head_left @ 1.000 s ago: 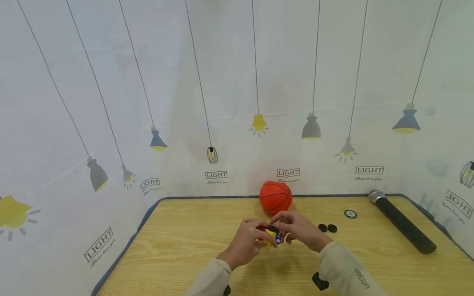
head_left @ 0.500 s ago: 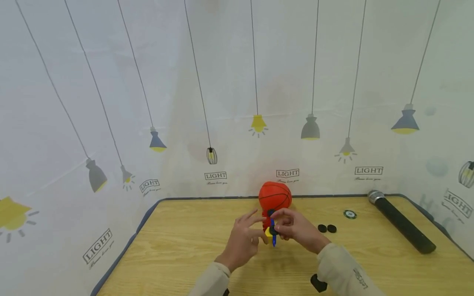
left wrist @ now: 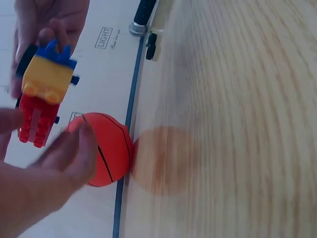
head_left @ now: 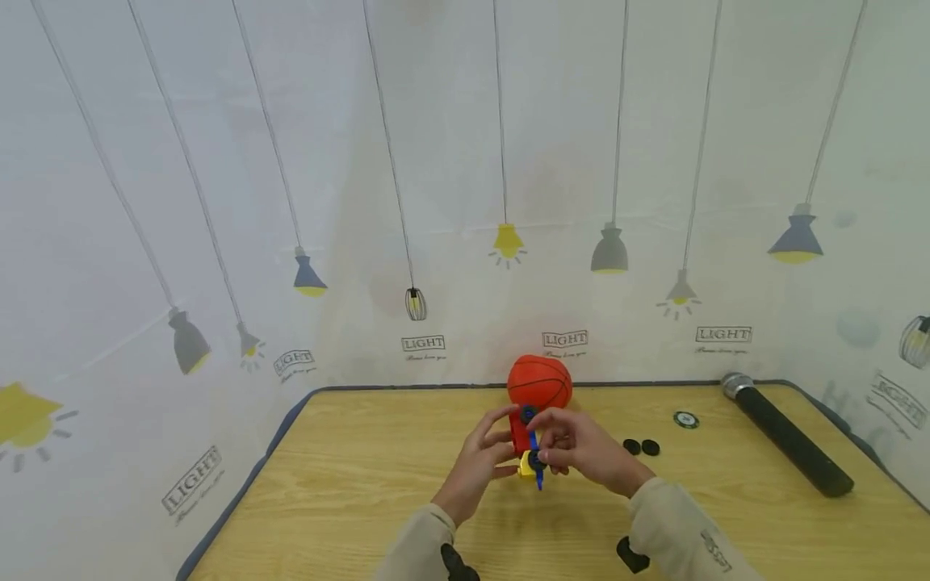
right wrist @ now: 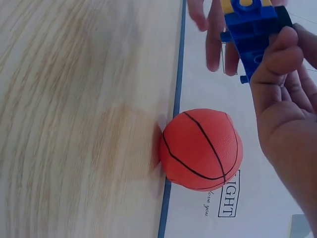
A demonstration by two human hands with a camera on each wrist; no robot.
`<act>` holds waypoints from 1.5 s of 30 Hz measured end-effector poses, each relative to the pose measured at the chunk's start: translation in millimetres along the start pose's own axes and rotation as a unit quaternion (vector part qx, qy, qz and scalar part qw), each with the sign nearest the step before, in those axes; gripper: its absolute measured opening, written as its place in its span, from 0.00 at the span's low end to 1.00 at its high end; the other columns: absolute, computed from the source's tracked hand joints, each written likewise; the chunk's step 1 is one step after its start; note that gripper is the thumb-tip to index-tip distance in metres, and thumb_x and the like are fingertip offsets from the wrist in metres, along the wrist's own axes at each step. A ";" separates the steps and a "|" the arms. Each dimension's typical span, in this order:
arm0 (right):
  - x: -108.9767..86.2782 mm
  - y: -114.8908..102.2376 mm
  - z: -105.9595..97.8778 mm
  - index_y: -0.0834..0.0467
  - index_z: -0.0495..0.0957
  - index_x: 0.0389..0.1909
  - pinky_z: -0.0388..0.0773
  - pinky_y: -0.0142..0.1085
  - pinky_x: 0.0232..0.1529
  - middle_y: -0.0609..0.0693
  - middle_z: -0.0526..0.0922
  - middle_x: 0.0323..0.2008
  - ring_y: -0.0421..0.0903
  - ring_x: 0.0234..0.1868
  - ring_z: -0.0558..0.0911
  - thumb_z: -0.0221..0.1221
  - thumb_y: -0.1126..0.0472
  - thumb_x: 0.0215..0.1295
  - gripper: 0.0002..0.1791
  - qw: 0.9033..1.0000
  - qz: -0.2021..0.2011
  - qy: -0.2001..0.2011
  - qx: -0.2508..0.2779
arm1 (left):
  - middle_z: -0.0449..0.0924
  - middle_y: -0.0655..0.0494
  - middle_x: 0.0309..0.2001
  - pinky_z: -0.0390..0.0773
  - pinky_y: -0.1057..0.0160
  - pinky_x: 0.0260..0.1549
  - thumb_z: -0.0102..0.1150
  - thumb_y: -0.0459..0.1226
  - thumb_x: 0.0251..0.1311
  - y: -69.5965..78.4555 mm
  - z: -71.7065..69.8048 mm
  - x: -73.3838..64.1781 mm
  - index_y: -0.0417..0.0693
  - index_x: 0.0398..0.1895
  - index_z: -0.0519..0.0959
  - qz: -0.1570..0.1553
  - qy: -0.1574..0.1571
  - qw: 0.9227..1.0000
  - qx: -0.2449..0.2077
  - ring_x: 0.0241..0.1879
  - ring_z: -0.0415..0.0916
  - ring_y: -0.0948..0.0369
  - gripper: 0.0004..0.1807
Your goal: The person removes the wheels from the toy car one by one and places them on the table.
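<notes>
A toy block car with a blue base, red and yellow bricks and black wheels [head_left: 528, 414] is held above the table in front of the ball. My right hand [head_left: 584, 452] pinches it near a wheel; in the right wrist view the thumb and fingers close round the blue base [right wrist: 251, 37]. My left hand [head_left: 472, 466] is beside the red and yellow side, fingers spread and apart. In the left wrist view the yellow brick [left wrist: 46, 77] and red brick [left wrist: 37, 116] show studs, and the left fingers are blurred. Whether a left fingertip touches the car is unclear.
A red ball with black lines [head_left: 540, 382] rests at the back edge of the wooden table [head_left: 363, 460]. Two black wheels [head_left: 642, 447], a round chip [head_left: 686, 420] and a black microphone [head_left: 788, 436] lie to the right. A printed curtain [head_left: 465, 161] surrounds the table.
The toy car has been turned so its blue base and wheels face more to the right. My left hand has loosened its grip and spread its fingers; the right keeps hold.
</notes>
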State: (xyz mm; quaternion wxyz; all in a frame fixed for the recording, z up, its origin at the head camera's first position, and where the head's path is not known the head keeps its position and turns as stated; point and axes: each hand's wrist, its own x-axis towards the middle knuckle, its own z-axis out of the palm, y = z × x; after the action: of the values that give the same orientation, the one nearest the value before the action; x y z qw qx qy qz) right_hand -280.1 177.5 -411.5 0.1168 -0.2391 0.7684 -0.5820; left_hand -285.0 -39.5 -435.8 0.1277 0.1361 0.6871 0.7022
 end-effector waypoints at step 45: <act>-5.2 11.1 12.9 0.61 0.81 0.52 0.66 0.26 0.21 0.50 0.84 0.39 0.36 0.21 0.69 0.58 0.57 0.73 0.15 0.997 0.000 -0.080 0.000 | 0.71 0.39 0.64 0.85 0.58 0.47 0.53 0.35 0.73 7.3 3.5 2.2 0.64 0.69 0.70 -0.019 -0.055 0.998 -0.029 0.47 0.81 0.58 0.24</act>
State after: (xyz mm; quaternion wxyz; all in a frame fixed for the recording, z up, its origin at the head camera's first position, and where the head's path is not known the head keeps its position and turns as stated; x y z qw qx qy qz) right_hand -272.3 171.6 -426.4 0.1780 -0.2848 0.7567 -0.5609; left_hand -285.7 -35.6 -428.4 0.1822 0.1578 0.6607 0.7109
